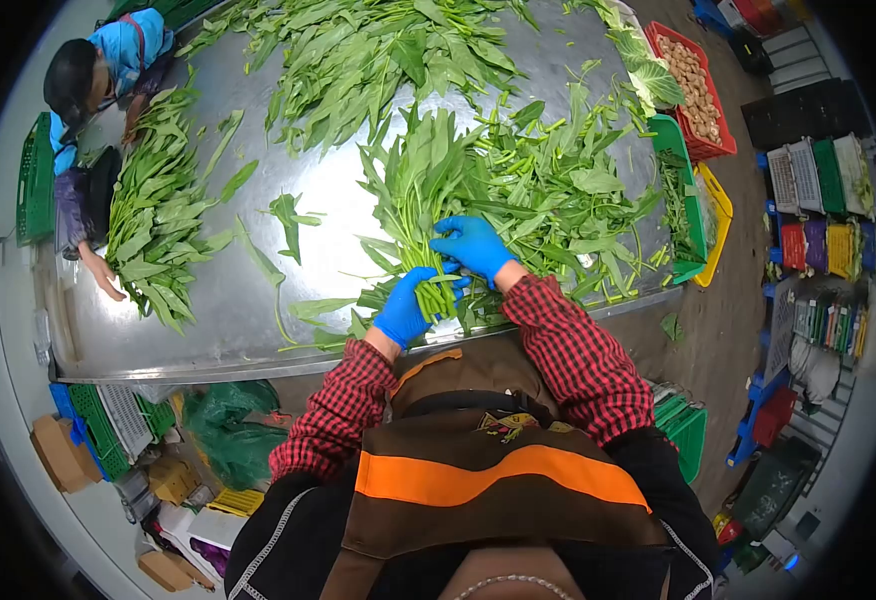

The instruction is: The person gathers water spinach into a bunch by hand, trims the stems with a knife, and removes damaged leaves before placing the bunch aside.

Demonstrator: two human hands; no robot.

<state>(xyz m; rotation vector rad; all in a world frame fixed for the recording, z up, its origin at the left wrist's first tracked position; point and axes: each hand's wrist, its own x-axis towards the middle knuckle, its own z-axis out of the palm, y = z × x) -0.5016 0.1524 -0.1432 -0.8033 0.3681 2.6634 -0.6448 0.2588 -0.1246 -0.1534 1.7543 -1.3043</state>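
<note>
Bundle of leafy green stalks (420,215) lay on the steel table (333,215) at its near edge, stem ends toward the person, leaves fanned away. Left hand (405,312), blue glove, was closed around the bundle's stem ends in a full grip. Right hand (473,245), also blue-gloved, rested palm-down on the stalks just past the left, fingers mostly open and pressing rather than clasping, as far as the view showed.

Progress, judged from the layout: one bundle was gathered and aligned in the hands, nothing tied or set aside nearby. A large loose heap of greens (568,190) touched the bundle's right side, unsorted. A second big heap (378,50) sat beyond the bundle. So most of the greens looked left to handle.

A single stray sprig (286,215) lay left of the bundle on bare metal. Far left of the bundle, another person's hand (103,275) rested beside a separate tidy pile of greens (158,200).

Right of the bundle, past the loose heap, a green crate (680,200) and a yellow crate (718,215) hung off the table edge. A red crate (693,85) of brown lumps, kind unclear, stood beyond them.
</note>
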